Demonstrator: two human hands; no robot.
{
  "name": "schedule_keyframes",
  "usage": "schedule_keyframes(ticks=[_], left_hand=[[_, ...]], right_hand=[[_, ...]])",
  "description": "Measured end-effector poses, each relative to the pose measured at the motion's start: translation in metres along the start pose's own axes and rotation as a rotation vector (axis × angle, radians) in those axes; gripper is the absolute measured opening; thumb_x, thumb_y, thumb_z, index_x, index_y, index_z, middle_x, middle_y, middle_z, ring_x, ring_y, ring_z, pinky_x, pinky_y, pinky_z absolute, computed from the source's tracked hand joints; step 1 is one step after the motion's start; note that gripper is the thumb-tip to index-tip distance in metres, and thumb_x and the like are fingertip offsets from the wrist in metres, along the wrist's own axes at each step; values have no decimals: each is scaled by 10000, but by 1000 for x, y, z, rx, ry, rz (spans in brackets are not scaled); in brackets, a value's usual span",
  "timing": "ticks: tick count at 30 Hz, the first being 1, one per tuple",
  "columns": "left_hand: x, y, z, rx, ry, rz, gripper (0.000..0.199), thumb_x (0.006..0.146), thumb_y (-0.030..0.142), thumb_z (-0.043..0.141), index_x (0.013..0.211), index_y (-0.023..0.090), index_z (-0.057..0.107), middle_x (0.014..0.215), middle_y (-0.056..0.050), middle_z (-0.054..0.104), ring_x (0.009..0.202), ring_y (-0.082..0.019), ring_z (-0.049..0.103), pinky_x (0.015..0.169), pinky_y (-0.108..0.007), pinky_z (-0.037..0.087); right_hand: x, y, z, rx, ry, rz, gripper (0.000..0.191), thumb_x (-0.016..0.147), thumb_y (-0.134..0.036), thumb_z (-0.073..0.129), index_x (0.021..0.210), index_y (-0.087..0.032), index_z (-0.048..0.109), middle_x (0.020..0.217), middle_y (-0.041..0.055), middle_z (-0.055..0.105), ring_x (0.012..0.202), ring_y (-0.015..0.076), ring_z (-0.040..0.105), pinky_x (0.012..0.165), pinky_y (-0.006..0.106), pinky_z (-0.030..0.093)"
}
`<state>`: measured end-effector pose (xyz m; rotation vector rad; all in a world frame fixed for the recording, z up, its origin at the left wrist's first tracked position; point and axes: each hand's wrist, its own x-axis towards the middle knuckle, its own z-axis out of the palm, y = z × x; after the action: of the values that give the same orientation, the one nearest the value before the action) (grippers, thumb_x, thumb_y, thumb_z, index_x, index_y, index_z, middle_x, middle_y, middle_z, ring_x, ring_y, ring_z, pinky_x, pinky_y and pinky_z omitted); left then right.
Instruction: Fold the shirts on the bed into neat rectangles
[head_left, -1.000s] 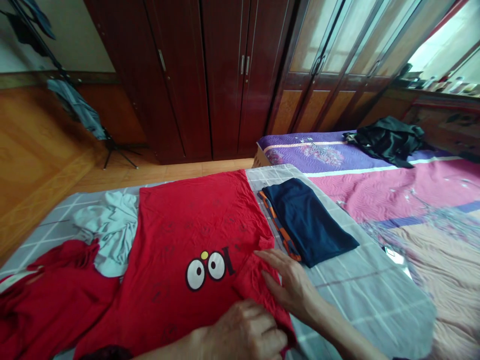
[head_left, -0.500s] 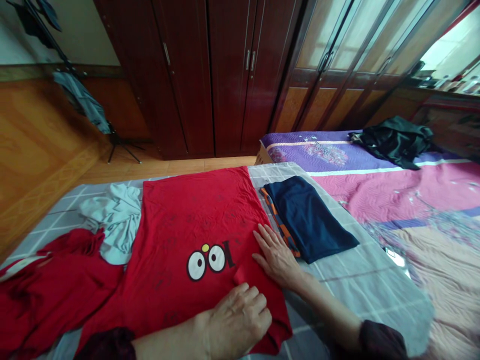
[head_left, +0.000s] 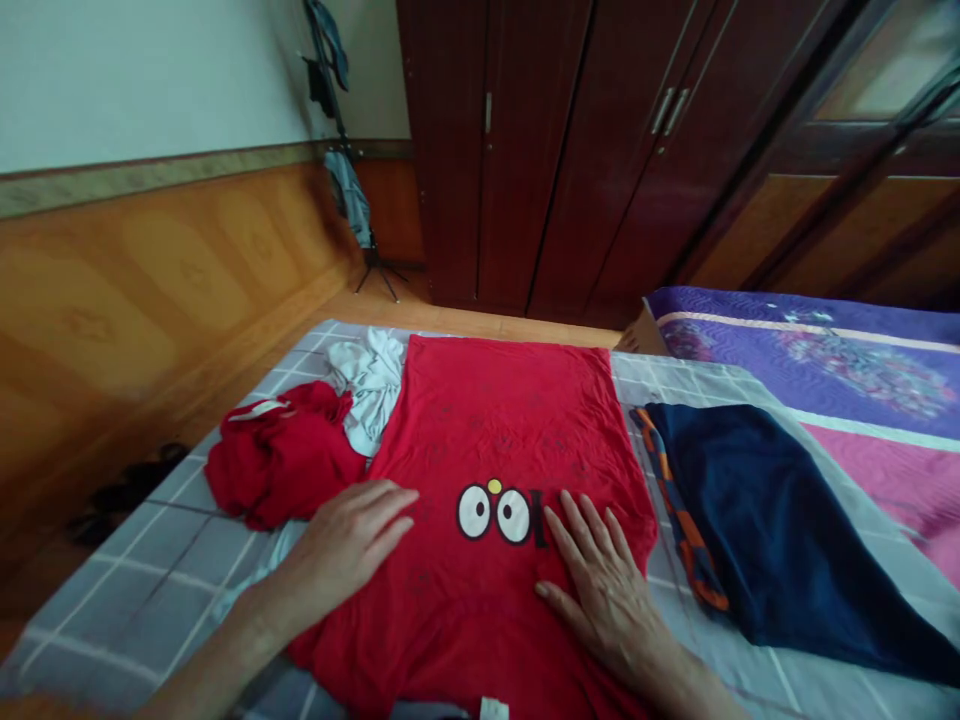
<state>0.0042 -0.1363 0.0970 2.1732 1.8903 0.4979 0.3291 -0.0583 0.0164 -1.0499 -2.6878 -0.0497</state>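
The shirt (head_left: 480, 580) lies flat on the checked sheet (head_left: 127, 610), beneath and between both hands. Its long axis runs away from the wearer, hem beyond the hands, neck label (head_left: 493, 709) on the near side. The right hand (head_left: 600, 585) rests palm down on the shirt with fingers spread, and is the nearer to the eye print (head_left: 513, 515). The left hand (head_left: 356, 535) is at the left edge, fingers extended and close together, pinching nothing visible; whether it presses the fabric cannot be determined.

Material: red, thin-looking knit, roughly rectangular, with fine wrinkles; the print is flat and rounded. Beyond the left hand are a crumpled red bundle (head_left: 289, 455) and a limp, pale cloth (head_left: 371, 385). Right of the right hand lies a smooth navy garment (head_left: 780, 540), beside an orange-patterned edge (head_left: 686, 530).
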Motion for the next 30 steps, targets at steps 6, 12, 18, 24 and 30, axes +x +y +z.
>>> schedule_keyframes(ticks=[6,12,18,24,30], left_hand=[[-69,-67,-4,88,78,-624,331,896,427,424,1022,199,628,1036,-68,681,932,-236,635,832,-319,451],[-77,-52,14,102,108,-691,263,858,431,502,929,190,580,903,-51,624,864,-217,599,791,-313,447],[-63,-42,23,202,162,-564,97,838,232,537,883,175,602,944,-71,593,928,-242,552,857,-378,427],[-53,-12,31,63,117,-419,139,888,151,437,898,196,568,909,-40,620,877,-194,586,814,-319,448],[-48,-11,34,-134,109,-616,380,854,244,514,1230,209,474,1228,-78,594,1082,-211,586,920,-325,432]], right_hand=[[44,-34,-19,144,-25,-247,740,887,-513,476,1489,-195,186,1532,141,200,1408,334,145,1048,563,332],[94,-96,-27,412,-281,-561,717,896,-573,413,1479,-199,227,1540,114,158,1418,317,78,1110,574,212],[116,-116,9,505,-431,-618,701,893,-543,450,1464,-179,271,1530,117,193,1416,302,107,1150,539,113],[115,-112,17,502,-431,-621,687,898,-498,466,1467,-171,264,1526,108,221,1419,294,87,1159,521,100],[117,-112,12,535,-482,-608,656,909,-472,457,1466,-179,270,1525,111,202,1417,294,82,1156,533,86]])
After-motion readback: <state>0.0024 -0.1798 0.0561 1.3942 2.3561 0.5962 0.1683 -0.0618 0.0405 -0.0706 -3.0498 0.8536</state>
